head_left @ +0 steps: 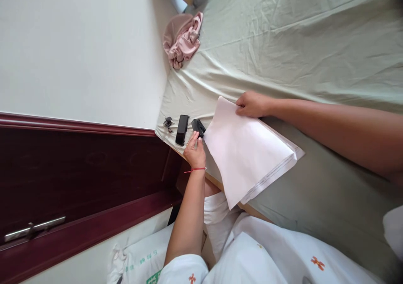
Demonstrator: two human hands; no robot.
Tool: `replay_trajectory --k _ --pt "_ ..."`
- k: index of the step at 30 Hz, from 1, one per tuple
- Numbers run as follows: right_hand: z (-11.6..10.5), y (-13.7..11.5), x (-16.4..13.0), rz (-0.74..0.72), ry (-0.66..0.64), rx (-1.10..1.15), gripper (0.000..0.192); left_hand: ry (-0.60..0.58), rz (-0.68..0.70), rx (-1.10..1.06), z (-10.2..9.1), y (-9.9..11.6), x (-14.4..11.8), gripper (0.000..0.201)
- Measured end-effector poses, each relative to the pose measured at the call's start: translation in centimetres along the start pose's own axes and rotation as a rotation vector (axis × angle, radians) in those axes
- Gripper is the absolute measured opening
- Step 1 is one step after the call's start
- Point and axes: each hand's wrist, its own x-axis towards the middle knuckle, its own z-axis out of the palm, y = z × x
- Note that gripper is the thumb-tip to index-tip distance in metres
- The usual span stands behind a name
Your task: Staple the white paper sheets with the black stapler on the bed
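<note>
A stack of white paper sheets lies on a bed covered with a pale green sheet, close to the bed's edge nearest the dark red wooden panel. One corner of the stack overhangs that edge above the person's lap.

The right hand rests at the far corner of the stack — its fingers are closed together on the top sheet's edge, pinching or pressing it; the exact grip is hard to tell. The top sheet is lifted and curved, and below it the printed margin of the lower sheets shows.

The left hand is at the bed's edge, just beside the stack's near side. Its fingers are curled around a small black device, which touches the corner of the paper; whether they fully clamp it cannot be told. A red string circles the left wrist.

Just beside that device, along the same edge, lies a second black oblong object, and past it, at the bed's corner, a small bunch of keys — all three in a row. Well apart, along the wall side of the bed, sits a crumpled pink cloth.
</note>
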Motion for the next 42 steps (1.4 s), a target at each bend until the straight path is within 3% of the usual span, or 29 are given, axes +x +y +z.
replay_trajectory --k 13,20,23,27,30,32,34,37,40,42 --pt "-0.1 0.0 -0.3 -0.014 0.016 0.009 0.015 -0.020 0.006 0.090 1.2 0.0 -0.7 0.028" --pt "0.0 0.7 0.0 -0.092 -0.013 -0.029 0.017 -0.110 0.031 0.144 -0.1 0.7 0.3 0.036" --pt "-0.4 1.0 -0.4 -0.164 -0.097 0.055 0.017 -0.113 0.018 0.068 -0.7 0.5 -0.1 0.035" --pt "-0.9 1.4 -1.1 -0.175 -0.244 0.353 0.015 -0.010 -0.144 -0.144 -0.9 0.4 -2.2 0.045" --pt "-0.7 1.6 -1.3 -0.145 -0.247 0.519 0.019 0.117 -0.290 -0.278 -0.9 1.2 -4.3 0.056" --pt "-0.4 1.8 -1.3 -0.126 -0.191 0.552 0.022 0.047 -0.368 -0.393 -1.0 2.3 -5.5 0.062" --pt "-0.2 1.9 -1.2 -0.102 -0.131 0.577 0.021 -0.106 -0.443 -0.545 -1.0 3.7 -6.6 0.065" --pt "0.1 1.9 -1.1 -0.082 -0.066 0.623 0.019 -0.233 -0.578 -0.716 -0.5 5.3 -7.8 0.054" --pt "0.3 2.1 -0.9 -0.090 -0.006 0.639 0.019 -0.223 -0.647 -0.697 0.2 5.6 -8.5 0.048" --pt "0.4 2.2 -0.7 -0.109 0.028 0.636 0.022 -0.153 -0.629 -0.645 0.8 5.3 -8.5 0.051"
